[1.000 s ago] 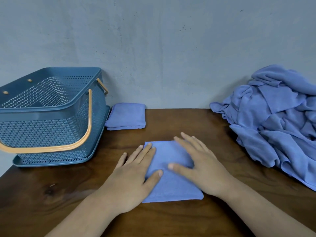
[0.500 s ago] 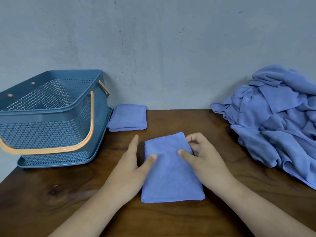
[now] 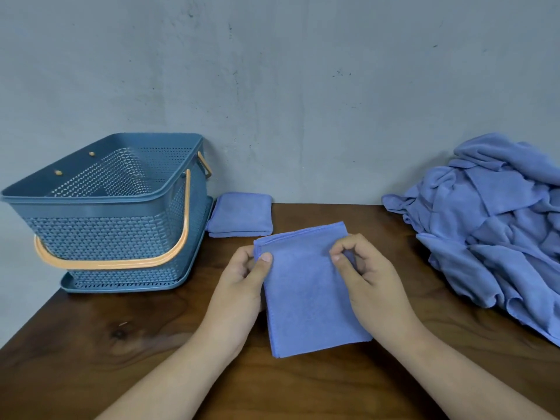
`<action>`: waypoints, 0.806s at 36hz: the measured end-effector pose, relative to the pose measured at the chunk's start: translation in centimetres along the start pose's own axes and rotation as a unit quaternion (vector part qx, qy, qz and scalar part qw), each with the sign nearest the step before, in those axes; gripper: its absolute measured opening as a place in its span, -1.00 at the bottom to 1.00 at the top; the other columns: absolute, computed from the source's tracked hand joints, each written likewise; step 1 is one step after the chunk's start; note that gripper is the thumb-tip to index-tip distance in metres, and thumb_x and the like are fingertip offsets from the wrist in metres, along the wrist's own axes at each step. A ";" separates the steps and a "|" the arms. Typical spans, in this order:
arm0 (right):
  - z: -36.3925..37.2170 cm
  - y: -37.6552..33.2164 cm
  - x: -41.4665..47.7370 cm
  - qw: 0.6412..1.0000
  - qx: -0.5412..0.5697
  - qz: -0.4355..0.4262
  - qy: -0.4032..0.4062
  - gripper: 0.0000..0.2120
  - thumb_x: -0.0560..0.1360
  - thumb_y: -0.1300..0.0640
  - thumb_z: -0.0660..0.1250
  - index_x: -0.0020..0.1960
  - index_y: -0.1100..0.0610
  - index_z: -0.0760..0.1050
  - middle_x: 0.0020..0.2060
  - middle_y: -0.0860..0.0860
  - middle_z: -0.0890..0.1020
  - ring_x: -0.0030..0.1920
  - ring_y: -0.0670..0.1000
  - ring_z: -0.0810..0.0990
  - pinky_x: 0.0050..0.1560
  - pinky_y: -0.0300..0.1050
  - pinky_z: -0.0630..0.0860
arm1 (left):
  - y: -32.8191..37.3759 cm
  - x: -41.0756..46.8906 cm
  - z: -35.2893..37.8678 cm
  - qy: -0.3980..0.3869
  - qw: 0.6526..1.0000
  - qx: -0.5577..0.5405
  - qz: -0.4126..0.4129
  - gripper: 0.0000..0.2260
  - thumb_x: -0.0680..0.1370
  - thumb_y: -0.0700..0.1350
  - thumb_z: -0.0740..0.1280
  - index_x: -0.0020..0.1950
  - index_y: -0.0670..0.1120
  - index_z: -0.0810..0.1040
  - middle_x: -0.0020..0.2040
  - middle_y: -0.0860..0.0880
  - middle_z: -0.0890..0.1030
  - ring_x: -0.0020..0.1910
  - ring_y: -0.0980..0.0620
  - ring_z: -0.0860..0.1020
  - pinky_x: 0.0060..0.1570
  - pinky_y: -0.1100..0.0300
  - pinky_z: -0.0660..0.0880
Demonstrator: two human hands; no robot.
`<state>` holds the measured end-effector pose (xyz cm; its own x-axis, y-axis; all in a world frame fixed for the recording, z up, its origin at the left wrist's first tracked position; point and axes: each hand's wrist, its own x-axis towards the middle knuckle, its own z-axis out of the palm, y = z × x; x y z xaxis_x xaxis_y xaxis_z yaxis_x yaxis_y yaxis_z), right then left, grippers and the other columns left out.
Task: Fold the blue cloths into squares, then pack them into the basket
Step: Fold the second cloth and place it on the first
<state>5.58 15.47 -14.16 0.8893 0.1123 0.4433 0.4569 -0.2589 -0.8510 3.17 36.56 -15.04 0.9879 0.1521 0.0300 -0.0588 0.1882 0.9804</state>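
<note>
Now, left hand (image 3: 242,283) and right hand (image 3: 369,277) (thumbs atop): pinches on far corners of the blue cloth (image 3: 309,301)

A dark brown wooden table (image 3: 75,368), with swirling grain and a dark knot (image 3: 118,332) near its left edge, stands against a plain grey-blue wall (image 3: 303,86) flecked with small scuffs.

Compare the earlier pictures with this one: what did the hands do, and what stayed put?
The left hand and right hand stopped pressing flat on the half-folded cloth and now pinch its far corners. The basket, the folded square beside it and the pile of unfolded cloths stayed put.
</note>
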 end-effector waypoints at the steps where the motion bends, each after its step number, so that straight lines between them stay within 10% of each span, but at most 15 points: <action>1: 0.2 -0.4 0.0 1.000 -0.011 -0.003 -0.005 -0.75 0.69 0.28 0.30 0.14 -0.04 0.62 0.04 -0.12 0.65 0.07 -0.06 0.62 0.12 -0.29 0.45 | 0.0 -0.1 0.0 0.005 1.000 0.009 0.014 -0.83 0.72 -0.03 0.30 0.20 -0.07 0.61 0.14 -0.12 0.72 0.12 -0.07 0.69 0.15 -0.14 0.57; 6: 0.8 -2.1 1.3 0.994 -0.083 -0.052 -0.051 -0.67 0.71 0.20 0.28 0.40 -0.09 0.57 0.33 -0.23 0.55 0.40 -0.13 0.50 0.30 -0.43 0.34 | 0.4 0.0 -0.7 0.027 0.998 0.007 0.057 -0.82 0.74 0.01 0.26 0.22 0.03 0.63 0.15 -0.04 0.73 0.13 -0.02 0.68 0.09 -0.05 0.52; 21: 6.0 -6.6 13.5 0.981 -0.025 -0.170 -0.088 -0.53 0.57 0.23 0.51 0.44 -0.01 0.55 0.34 -0.09 0.55 0.38 -0.09 0.53 0.39 -0.24 0.42 | 1.6 2.5 -3.5 0.186 0.969 -0.076 0.146 -0.81 0.77 -0.07 0.19 0.36 0.05 0.47 0.14 0.07 0.71 0.15 0.04 0.68 0.09 -0.03 0.60; 26: 10.6 -3.2 19.6 0.994 0.068 -0.073 -0.048 -0.55 0.56 0.19 0.51 0.40 -0.07 0.56 0.35 -0.15 0.61 0.35 -0.10 0.58 0.40 0.00 0.52 | 0.5 2.2 -3.3 0.204 0.965 0.023 0.163 -0.73 0.74 -0.12 0.24 0.39 0.16 0.45 0.30 0.25 0.57 0.32 0.20 0.57 0.41 -0.09 0.49; 29: 13.8 1.3 21.8 0.992 0.093 0.049 -0.071 -0.51 0.56 0.19 0.52 0.45 -0.03 0.53 0.38 -0.14 0.57 0.39 -0.10 0.54 0.45 -0.05 0.49 | -0.2 2.4 -3.4 0.195 0.969 0.078 0.133 -0.67 0.72 -0.11 0.24 0.45 0.18 0.38 0.42 0.25 0.48 0.32 0.35 0.50 0.41 0.26 0.42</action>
<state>25.80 30.82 -9.56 0.9169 0.2336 0.3236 0.3529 -0.0958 -0.9307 5.04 40.22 -15.83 0.8096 0.5359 0.2393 -0.2516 -0.0514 0.9665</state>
